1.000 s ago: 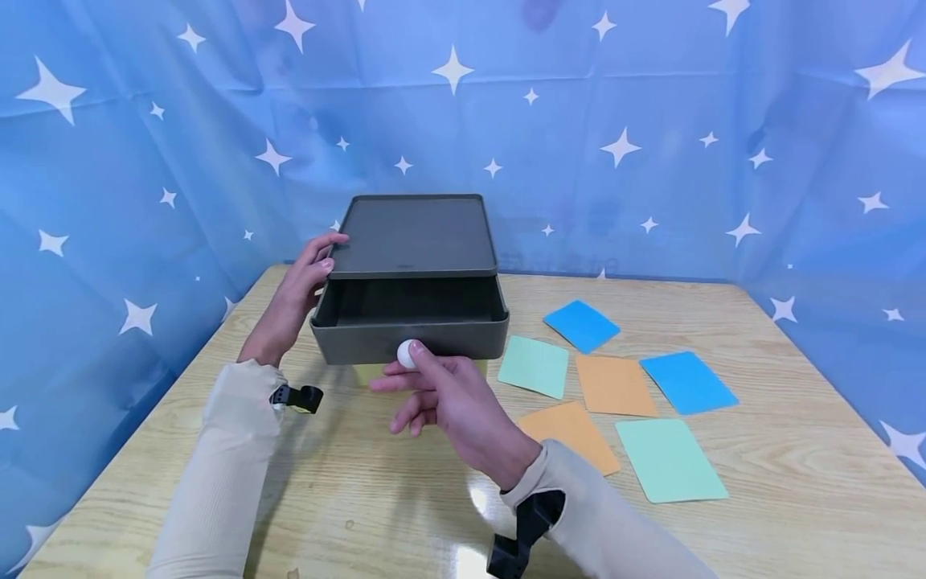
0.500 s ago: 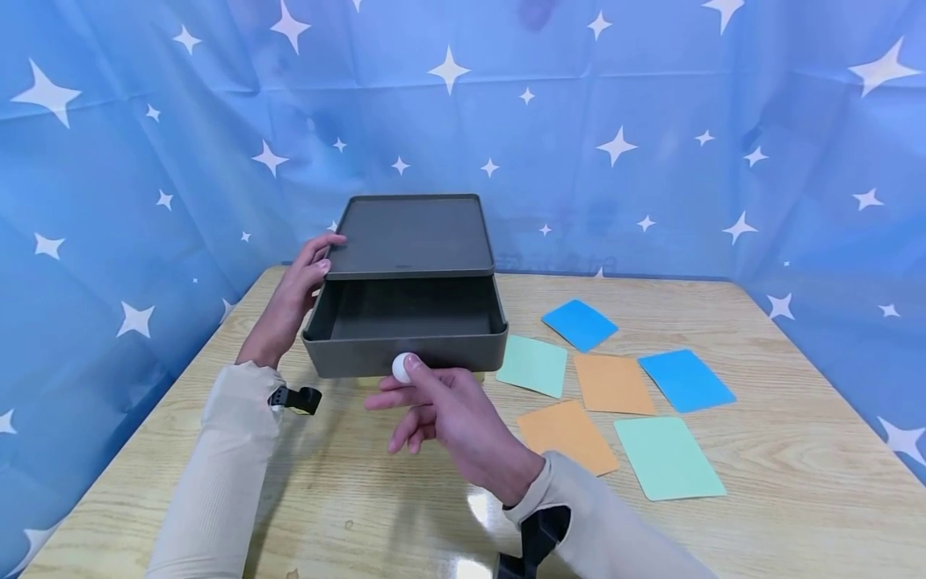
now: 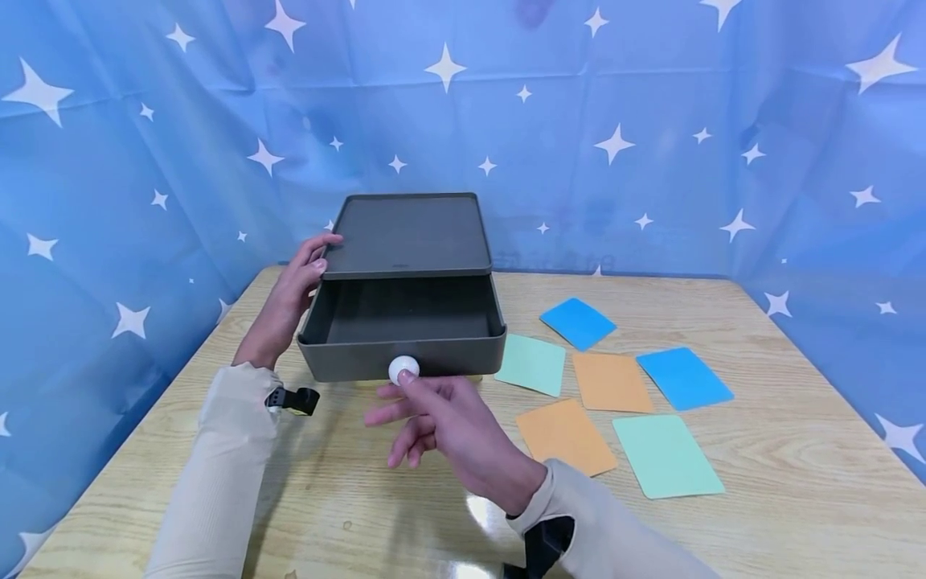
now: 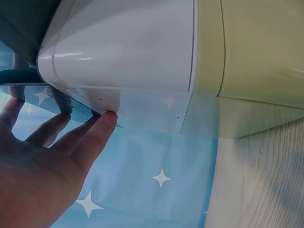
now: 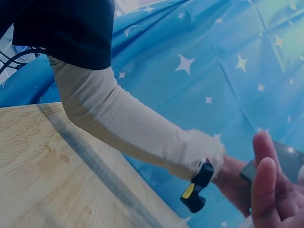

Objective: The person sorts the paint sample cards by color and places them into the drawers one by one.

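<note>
On the desk (image 3: 796,386), near its back left corner, a drawer chest (image 3: 408,233) is standing, dark grey above white and yellow. Its top drawer (image 3: 463,358) is sticking out toward the front edge; opening seems in hand, the next move probably needing a steady pull. The left hand (image 3: 280,301) is bracing the side, fingers spread; the right hand (image 3: 459,426) is pinching the white knob (image 3: 403,367).
</note>
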Action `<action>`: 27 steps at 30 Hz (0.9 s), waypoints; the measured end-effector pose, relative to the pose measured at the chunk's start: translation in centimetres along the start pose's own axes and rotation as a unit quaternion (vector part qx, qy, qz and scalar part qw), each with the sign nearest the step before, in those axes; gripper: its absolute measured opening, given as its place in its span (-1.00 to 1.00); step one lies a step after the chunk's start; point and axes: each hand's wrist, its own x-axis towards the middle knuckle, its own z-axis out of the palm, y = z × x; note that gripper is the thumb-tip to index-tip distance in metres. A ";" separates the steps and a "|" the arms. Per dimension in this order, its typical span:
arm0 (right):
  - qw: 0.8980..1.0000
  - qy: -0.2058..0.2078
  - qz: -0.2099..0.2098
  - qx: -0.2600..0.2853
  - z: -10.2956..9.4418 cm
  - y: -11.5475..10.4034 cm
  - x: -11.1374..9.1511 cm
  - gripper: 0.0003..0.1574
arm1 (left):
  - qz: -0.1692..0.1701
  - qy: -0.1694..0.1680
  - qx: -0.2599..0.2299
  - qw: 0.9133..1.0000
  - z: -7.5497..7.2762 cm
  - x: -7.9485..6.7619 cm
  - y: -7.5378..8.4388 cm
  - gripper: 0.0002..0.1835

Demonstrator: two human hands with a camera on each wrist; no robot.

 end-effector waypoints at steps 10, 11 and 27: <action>0.974 -0.174 -0.077 -0.124 -2.0 0.9 -1.7 -0.60 | 0.000 0.000 -0.001 1.000 -0.1 0.0 0.0 -0.49; 0.967 -0.192 -0.085 -0.145 -2.4 1.0 -1.8 -0.62 | 0.000 0.001 0.000 1.000 -0.1 0.0 0.0 -0.49; 0.925 -0.190 -0.048 -0.325 -8.5 0.9 -1.9 -0.71 | -0.003 0.002 0.007 1.000 -0.3 -0.1 -0.1 -0.48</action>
